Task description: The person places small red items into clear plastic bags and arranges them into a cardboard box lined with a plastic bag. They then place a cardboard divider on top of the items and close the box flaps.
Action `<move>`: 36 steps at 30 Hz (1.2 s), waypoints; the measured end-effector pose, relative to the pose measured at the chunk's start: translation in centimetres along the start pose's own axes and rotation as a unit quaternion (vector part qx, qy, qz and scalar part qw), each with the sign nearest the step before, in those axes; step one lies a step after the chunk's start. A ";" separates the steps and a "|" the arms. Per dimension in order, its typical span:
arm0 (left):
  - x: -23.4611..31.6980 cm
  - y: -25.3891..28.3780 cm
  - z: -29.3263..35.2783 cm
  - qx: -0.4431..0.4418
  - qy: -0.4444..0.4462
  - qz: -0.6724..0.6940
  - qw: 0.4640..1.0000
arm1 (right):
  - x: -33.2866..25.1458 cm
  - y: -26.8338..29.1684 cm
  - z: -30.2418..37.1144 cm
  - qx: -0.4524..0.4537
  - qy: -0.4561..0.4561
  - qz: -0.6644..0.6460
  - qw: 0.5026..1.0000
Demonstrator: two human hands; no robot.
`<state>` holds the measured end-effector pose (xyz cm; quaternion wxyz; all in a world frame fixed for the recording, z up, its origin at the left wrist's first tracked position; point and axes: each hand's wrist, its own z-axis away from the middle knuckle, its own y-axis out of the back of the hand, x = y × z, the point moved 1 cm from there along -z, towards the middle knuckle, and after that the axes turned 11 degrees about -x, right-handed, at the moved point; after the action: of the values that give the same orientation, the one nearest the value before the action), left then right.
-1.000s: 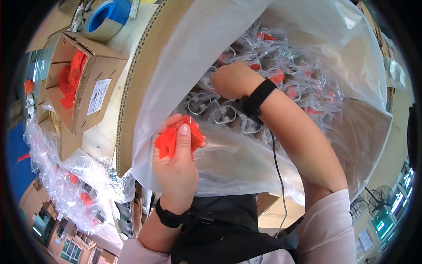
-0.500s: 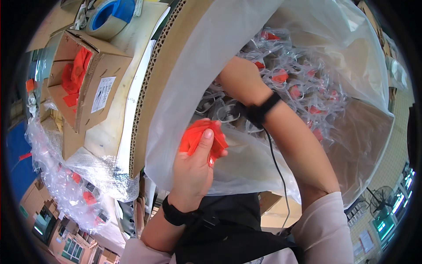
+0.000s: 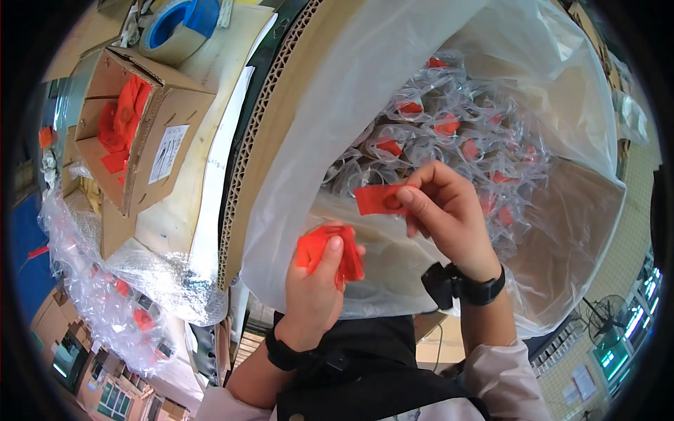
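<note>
My left hand [image 3: 316, 288] is closed round a wad of red plastic pieces [image 3: 316, 249], thumb pressed on top. Between the thumb and fingers of my right hand [image 3: 449, 217] is a single flat red plastic strip [image 3: 373, 199], held out to the left. Both hands are over the near side of a large carton lined with a translucent plastic liner [image 3: 288, 189]. Deeper in the carton stand many clear plastic bags [image 3: 449, 151] with gathered tops, several with a red piece showing among them. What the bags contain is hard to make out.
To the left, a small cardboard box [image 3: 168, 140] with more red pieces [image 3: 126, 116] inside rests on the worktable. Behind it lies a tape roll [image 3: 179, 31] with a blue core. Clear wrapped bags [image 3: 116, 302] hang at the table's near left. A fan [image 3: 607, 319] stands far right.
My right hand has come up out of the bags toward me and now holds a red strip. Another red piece shows among the bags where it was. My left hand has shifted slightly nearer.
</note>
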<state>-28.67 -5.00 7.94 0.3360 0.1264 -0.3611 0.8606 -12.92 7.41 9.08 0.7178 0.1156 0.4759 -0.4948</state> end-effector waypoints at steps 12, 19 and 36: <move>-0.6 0.0 0.9 -0.046 0.085 -0.065 0.993 | 2.9 -2.2 -1.8 -0.025 0.054 0.290 0.955; -0.8 -0.8 0.9 -0.100 0.132 -0.097 0.981 | 2.3 -0.9 4.6 0.013 -0.026 -0.013 0.999; -1.7 -1.6 0.5 -0.186 0.146 -0.209 0.949 | 5.0 -0.2 7.3 0.028 0.001 0.038 0.999</move>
<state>-26.35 -5.34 8.43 0.5746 0.0074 -0.4278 0.6977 -8.63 -0.35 8.98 0.7321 0.1541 0.4581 -0.4801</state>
